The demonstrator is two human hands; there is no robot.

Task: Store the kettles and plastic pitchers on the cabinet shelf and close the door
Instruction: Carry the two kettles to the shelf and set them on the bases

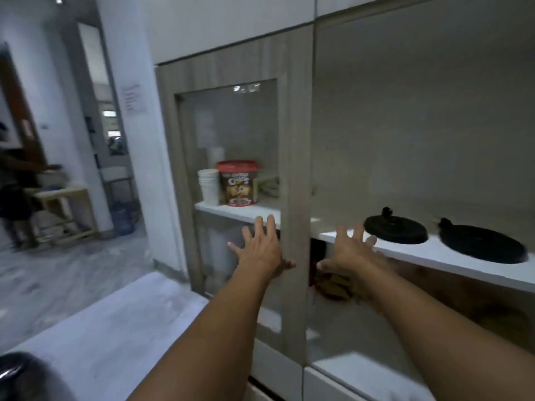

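A wood-framed cabinet with glass doors fills the middle and right. My left hand [260,247] lies flat with fingers spread on the glass of the left door [295,169]. My right hand [353,250] is spread open just right of the door's frame, at the front edge of a white shelf [428,256]. Neither hand holds anything. Two black round lids [395,228] [483,244] show at shelf level on the right; the bodies under them are hidden. A dark rounded object [17,374] sits blurred at the bottom left corner.
Behind the left glass, a red-lidded snack tub [238,183] and a stack of white cups [209,186] stand on a shelf. A white counter [115,328] runs below my arms. Another person [14,192] stands by a wooden table [66,209] at far left.
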